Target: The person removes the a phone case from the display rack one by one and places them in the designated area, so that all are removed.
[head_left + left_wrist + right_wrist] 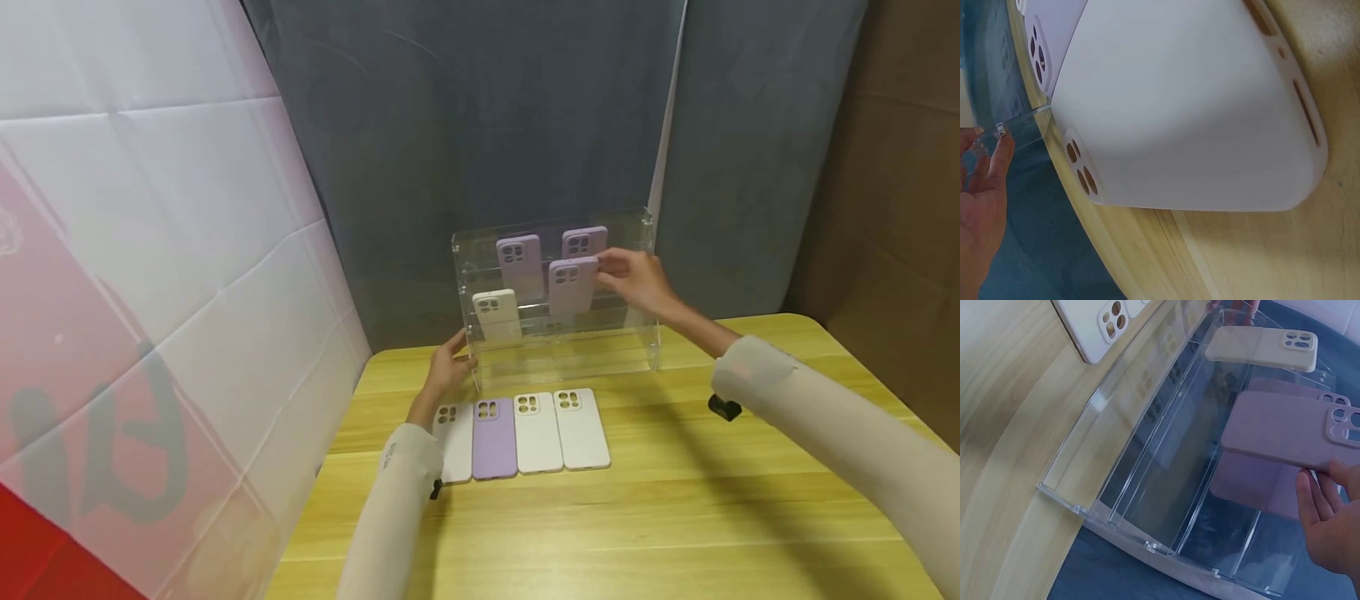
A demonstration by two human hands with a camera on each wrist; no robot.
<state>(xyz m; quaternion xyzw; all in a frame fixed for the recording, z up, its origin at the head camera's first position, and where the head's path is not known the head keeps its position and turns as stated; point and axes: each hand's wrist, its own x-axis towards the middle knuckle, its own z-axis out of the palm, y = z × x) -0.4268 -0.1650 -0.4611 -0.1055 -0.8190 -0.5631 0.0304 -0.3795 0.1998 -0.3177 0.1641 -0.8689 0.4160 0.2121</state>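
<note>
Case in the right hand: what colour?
Light purple; the case shows best in the right wrist view.

So my rack (570, 367) stands toward the back of the table (675, 517), with a curtain (450, 125) behind it. On the upper part there's an upper-left case (522, 265), then an upper-right case (597, 239). I've got the held case (572, 292) by its right edge in my right hand (639, 279), right in front of the upper-right one. A lower-left case (497, 321) sits lower and in front of the upper-left one. My left hand (446, 368) grips the rack's left end. A row of four cases (495, 446) lies on the table before the rack, leftmost one beside my left wrist.
</note>
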